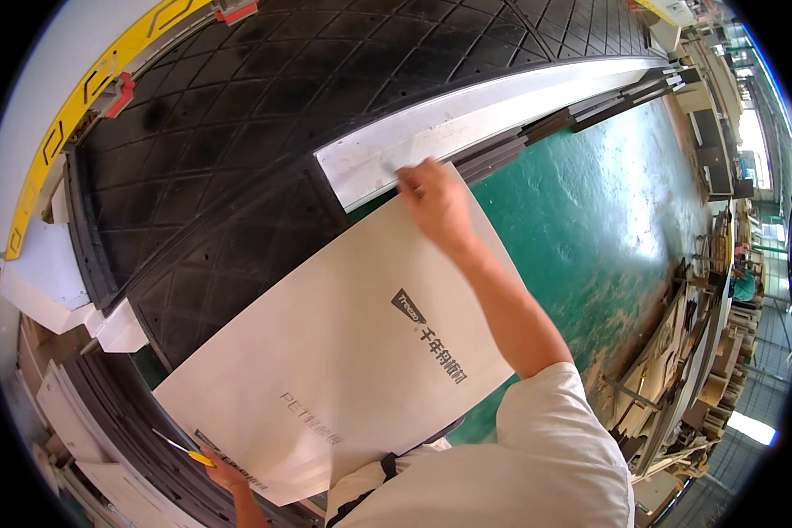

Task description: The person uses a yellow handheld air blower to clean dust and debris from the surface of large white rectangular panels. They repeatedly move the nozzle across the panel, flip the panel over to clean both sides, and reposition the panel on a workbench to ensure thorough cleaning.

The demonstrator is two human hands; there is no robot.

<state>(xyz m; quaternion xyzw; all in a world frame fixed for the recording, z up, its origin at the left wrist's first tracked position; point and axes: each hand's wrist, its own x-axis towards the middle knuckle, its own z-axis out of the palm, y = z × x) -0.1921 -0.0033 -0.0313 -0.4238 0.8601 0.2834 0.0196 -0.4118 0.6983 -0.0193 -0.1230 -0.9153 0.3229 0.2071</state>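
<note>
- Head view: large pale board (352,352), dark print on its face, is mid-pic, slanting from lower L to upper R in front of the person's body; can't tell what bears its weight.
- L hand (224,471) is wrapped round a yellow-handled tool (201,458) w/ a thin metal shaft, right by the board's lower L edge; contact w/ the board unclear.
- R hand (433,198) is curled & blurred at the board's far end, next to the white metal strip (449,132); can't tell if it grips anything.
- R forearm (506,295) crosses over the board, hiding part of its R side; pale shirt (563,440) & black strap (387,466) sit at the near edge.
- Black bed (264,132), diamond-grooved, fills upper L; board overlaps its near corner in view.
- White strip runs along the bed's R side, dark slats (493,158) lying just beyond it.
- Far L: yellow beam (53,132) w/ black marks, red-and-grey block (121,95) beside it.
- Lower L, beyond the tool: stacked dark panels (123,440).
- R: shiny green floor (590,211), dusty toward the near end; wood pieces (669,378) piled along its R side.
- Far R bkgd: a person in green (744,286), small, partly hidden.
</note>
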